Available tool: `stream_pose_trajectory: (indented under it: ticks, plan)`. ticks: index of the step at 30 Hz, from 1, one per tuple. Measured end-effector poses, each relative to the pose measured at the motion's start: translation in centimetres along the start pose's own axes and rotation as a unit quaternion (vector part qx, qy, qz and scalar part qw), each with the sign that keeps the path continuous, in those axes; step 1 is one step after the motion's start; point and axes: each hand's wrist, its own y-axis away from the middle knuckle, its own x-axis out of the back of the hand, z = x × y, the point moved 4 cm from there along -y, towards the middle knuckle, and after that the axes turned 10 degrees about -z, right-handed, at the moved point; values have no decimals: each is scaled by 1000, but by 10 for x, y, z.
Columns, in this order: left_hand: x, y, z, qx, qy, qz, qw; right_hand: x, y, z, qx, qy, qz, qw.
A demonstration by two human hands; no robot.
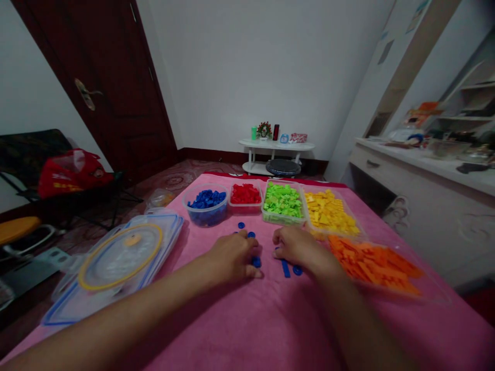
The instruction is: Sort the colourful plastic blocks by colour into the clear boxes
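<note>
My left hand (234,256) rests low over the pink cloth, its thumb apart from its bent fingers. Just at its fingertips lies a small blue block (256,262). Round blue pieces (241,225) lie beyond this hand, one of them close to the knuckles. My right hand (296,246) has its fingers curled down on a small blue toy brick (277,249), mostly hidden by the fingers. Under that hand lie a flat blue strip (285,268) and a blue ring-shaped piece (297,270).
Clear tubs of blue (206,210), red (245,208), green (284,219) and yellow pieces (330,211) line the far side of the table. Orange pieces (375,265) fill a tray beside my right forearm. Stacked lids (119,257) lie at left on the pink cloth (247,330).
</note>
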Motion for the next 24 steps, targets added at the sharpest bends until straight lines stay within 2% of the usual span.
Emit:
stream_pose_trajectory:
  ticks: [3,6,9,12,14,17,19,21,24]
  plan:
    - [-17,-2,16,-3,11,10,1000,-8,-5,-3,-1,19,8,1000]
    - [-24,-8,16,-23,43,23,999,-2,-5,-3,-6,34,19,999]
    - [-11,-15,-7,-14,78,75,994,13,3,-4,-12,31,34,999]
    - [6,-21,-41,40,66,132,988,23,11,-7,-15,17,35,999]
    - [10,-23,-62,87,53,139,985,22,13,-8,-17,-6,2,1000]
    - [6,-21,-84,154,45,123,979,7,13,-6,-48,-65,-128,989]
    - [3,-17,-88,177,39,115,977,-3,13,-2,-77,-96,-195,973]
    - [3,-12,-85,178,37,110,977,-6,13,0,-98,-100,-206,969]
    - [8,-3,-72,157,58,89,982,-1,12,-4,-95,-25,-150,984]
